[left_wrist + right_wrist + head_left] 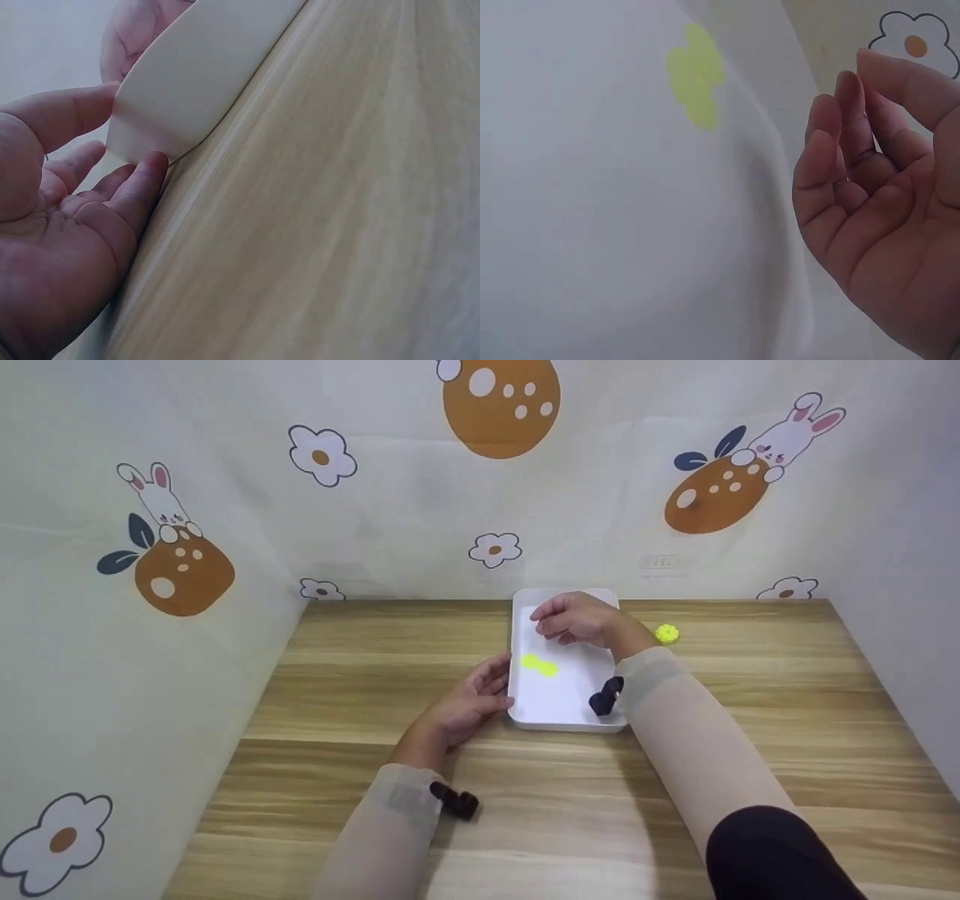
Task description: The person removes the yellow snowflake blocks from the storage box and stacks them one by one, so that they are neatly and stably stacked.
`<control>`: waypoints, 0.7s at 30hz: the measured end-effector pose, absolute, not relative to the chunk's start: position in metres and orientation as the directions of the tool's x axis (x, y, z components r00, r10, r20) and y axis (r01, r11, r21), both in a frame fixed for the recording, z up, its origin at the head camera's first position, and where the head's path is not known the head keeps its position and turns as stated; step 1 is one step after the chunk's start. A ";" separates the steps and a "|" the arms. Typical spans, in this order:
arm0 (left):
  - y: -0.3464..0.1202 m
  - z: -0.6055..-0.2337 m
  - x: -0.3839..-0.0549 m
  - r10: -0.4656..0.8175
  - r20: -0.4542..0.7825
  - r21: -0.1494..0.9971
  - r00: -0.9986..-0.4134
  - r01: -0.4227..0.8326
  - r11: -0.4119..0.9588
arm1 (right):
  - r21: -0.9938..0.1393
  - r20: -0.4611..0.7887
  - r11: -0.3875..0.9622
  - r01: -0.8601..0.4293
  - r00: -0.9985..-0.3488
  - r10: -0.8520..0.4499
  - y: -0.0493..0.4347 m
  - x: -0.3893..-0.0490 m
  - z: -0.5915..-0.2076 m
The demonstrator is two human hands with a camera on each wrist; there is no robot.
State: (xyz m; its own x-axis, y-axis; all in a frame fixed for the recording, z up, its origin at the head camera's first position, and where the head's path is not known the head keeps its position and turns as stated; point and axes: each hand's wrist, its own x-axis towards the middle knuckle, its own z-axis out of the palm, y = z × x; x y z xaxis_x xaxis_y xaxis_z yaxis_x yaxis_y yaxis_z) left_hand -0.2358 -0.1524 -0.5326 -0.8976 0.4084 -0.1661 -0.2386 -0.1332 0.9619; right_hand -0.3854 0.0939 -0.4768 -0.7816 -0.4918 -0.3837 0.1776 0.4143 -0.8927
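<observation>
A shallow white tray (566, 709) stands on the table near the back wall. Inside it, left of centre, lie two bright yellow flat pieces (540, 665) side by side; the right wrist view shows the yellow shapes (696, 79) with scalloped edges, touching or overlapping. The left hand (476, 701) touches the tray's left side, thumb toward the near corner. In the left wrist view, fingertips of that hand (71, 187) meet the tray's outer wall (187, 75). Above the tray's far part is the right hand (574, 619), fingers loosely bent with nothing visible between them (885, 187).
On the table right of the tray lies a yellow flower-shaped piece (667, 634). A wood-grain table (360, 675) extends around the tray. A printed curtain (405, 510) with rabbits and flowers closes off the back and sides. Dark camera mounts (456, 801) sit on both wrists.
</observation>
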 end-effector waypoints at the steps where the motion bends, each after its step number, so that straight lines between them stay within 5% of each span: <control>1: -0.152 -0.533 -0.236 0.407 -0.167 0.962 -0.898 -0.239 -0.132 | -0.885 -0.397 0.431 0.178 -0.773 -0.495 0.095 -0.386 -0.479; 21: -0.151 -0.530 -0.235 0.409 -0.165 0.961 -0.897 -0.239 -0.137 | -0.801 -0.427 0.593 -0.084 -0.614 -0.664 0.105 -0.385 -0.493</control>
State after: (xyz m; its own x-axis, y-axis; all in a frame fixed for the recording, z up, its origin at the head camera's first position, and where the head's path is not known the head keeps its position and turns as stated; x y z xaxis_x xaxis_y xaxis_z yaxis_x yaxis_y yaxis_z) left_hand -0.2349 -0.1513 -0.5302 -0.8974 0.4094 -0.1648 -0.2392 -0.1374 0.9612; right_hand -0.3846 0.1046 -0.4927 -0.6139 -0.6640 -0.4269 -0.0838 0.5926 -0.8011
